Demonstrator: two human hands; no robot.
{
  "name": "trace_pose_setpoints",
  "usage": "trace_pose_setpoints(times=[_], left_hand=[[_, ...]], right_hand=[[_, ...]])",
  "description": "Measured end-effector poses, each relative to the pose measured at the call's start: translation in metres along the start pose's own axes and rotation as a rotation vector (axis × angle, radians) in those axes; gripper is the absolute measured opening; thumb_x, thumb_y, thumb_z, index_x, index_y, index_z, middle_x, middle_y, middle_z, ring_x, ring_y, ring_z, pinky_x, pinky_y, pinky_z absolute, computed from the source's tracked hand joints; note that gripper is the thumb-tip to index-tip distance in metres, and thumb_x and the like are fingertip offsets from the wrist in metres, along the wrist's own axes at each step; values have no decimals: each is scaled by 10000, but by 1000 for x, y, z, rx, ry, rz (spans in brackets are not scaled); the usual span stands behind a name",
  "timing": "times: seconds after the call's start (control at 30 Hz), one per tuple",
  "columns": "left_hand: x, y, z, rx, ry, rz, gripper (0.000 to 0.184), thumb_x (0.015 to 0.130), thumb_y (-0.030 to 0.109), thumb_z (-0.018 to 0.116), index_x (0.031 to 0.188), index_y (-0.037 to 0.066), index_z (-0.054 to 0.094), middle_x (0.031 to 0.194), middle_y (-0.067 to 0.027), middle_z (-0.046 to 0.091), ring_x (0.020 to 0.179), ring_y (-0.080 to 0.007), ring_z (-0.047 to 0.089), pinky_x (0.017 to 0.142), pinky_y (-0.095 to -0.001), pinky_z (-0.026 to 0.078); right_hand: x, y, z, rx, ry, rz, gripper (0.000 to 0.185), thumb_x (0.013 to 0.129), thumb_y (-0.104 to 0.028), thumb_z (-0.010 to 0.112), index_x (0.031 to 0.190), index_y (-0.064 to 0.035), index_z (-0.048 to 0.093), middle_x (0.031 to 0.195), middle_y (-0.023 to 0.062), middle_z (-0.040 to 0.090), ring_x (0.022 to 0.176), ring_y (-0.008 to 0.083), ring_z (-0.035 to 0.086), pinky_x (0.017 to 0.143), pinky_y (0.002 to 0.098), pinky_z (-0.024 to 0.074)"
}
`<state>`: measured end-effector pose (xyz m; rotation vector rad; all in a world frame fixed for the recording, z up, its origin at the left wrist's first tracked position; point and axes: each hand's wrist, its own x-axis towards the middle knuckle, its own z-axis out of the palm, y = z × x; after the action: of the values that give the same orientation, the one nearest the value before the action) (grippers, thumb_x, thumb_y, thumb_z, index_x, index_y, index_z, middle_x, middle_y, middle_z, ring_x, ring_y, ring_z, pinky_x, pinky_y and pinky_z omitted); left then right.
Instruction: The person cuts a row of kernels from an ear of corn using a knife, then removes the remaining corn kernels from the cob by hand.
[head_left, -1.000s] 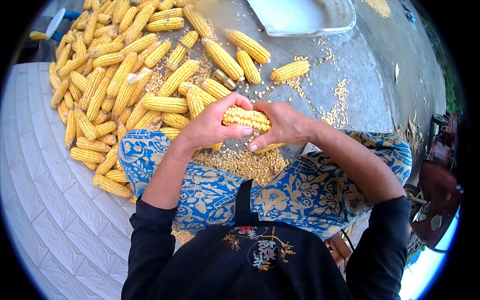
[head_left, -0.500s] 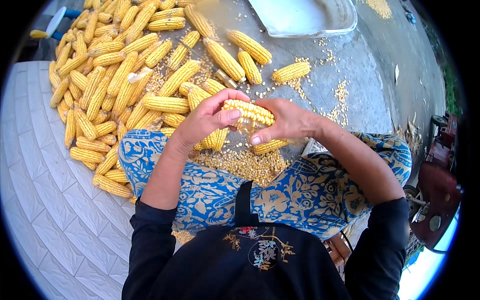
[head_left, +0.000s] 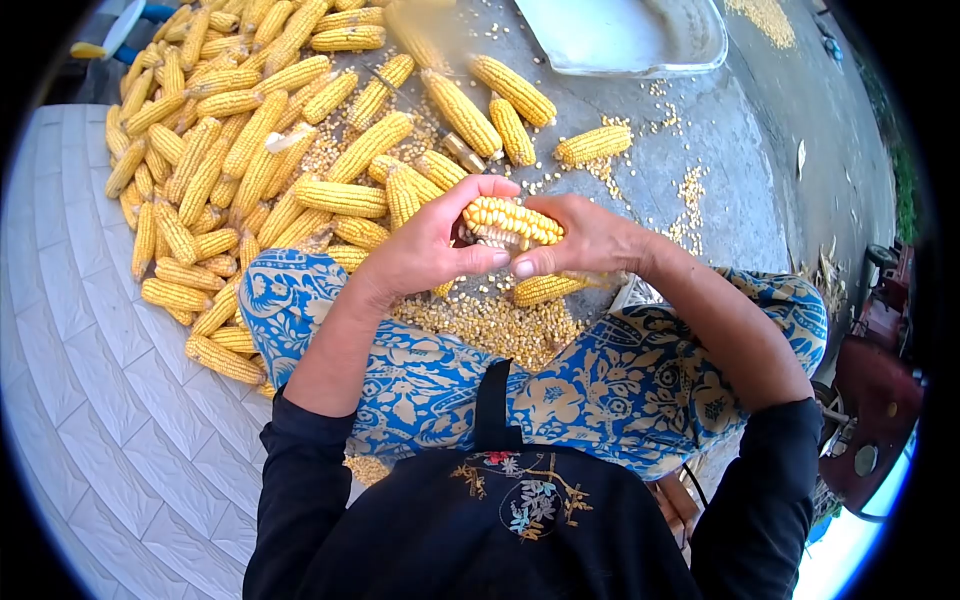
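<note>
A partly shelled corn cob [head_left: 513, 221] is held level between both hands, with pale bare cob showing along its lower side. My left hand [head_left: 437, 237] wraps its left end, thumb along the lower edge. Around the right end my right hand [head_left: 587, 237] is closed, its thumb tip near the left thumb. Beneath the hands, loose kernels [head_left: 490, 328] lie heaped between my legs, and another yellow cob [head_left: 545, 289] rests just below my right hand.
A large pile of corn cobs [head_left: 240, 130] spreads at the left and upper left. Single cobs [head_left: 594, 144] and scattered kernels lie on the grey floor. A pale metal pan [head_left: 640, 40] is at the top. A dark red vehicle [head_left: 870, 420] stands at the right.
More pale bare cob shows on the held cob, which has turned in my hands. The surroundings have shifted slightly in view, and both hands stay closed around the cob.
</note>
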<state>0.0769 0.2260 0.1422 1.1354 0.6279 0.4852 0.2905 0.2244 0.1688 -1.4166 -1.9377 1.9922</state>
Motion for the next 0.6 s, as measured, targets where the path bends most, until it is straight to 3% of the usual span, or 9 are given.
trace_pose_setpoints(times=[0.13, 0.23, 0.3, 0.4, 0.43, 0.6], left_hand=[[-4, 6, 0, -44, -45, 40, 630, 697, 77, 671, 1260, 30, 393, 1165, -83, 489, 1074, -147, 481, 923, -284, 402], [-6, 8, -1, -91, -44, 17, 573, 733, 102, 612, 1258, 28, 395, 1190, -83, 481, 1072, -149, 478, 928, -291, 397], [-3, 10, -3, -162, 15, -151, 507, 782, 162, 529, 1255, 33, 401, 1186, -71, 490, 1049, -136, 483, 909, -279, 400], [-2, 6, -6, -91, 7, -113, 467, 814, 204, 469, 1248, 42, 414, 1170, -60, 509, 1026, -117, 487, 854, -251, 420], [-2, 8, -6, -107, 13, -86, 410, 862, 187, 494, 1244, 52, 434, 1121, -28, 493, 897, -79, 481, 754, -235, 448], [-3, 3, -10, -128, -17, -92, 414, 867, 161, 520, 1248, 32, 423, 1109, -42, 499, 957, -89, 488, 817, -239, 436]], right_hand=[[1, 7, 3, 96, 0, 21, 757, 705, -621, 629, 1083, 31, 559, 927, 173, 622, 893, 261, 599, 792, 358, 462], [1, 3, 4, 164, 53, 71, 751, 738, -622, 585, 1113, 27, 545, 957, 176, 612, 910, 262, 586, 818, 357, 447], [-2, -5, 2, 146, 20, 60, 688, 753, -569, 601, 1102, 21, 548, 941, 160, 619, 890, 256, 589, 820, 351, 444], [-4, -10, 2, 0, 17, -4, 640, 755, -525, 624, 1092, 15, 550, 925, 143, 624, 880, 242, 591, 810, 343, 446], [-4, -9, 1, 2, 19, -3, 640, 755, -525, 624, 1092, 15, 550, 925, 143, 624, 880, 242, 591, 810, 343, 446], [-4, -3, 1, 167, -22, 100, 673, 717, -543, 666, 1087, 8, 556, 907, 138, 627, 867, 231, 598, 799, 341, 453]])
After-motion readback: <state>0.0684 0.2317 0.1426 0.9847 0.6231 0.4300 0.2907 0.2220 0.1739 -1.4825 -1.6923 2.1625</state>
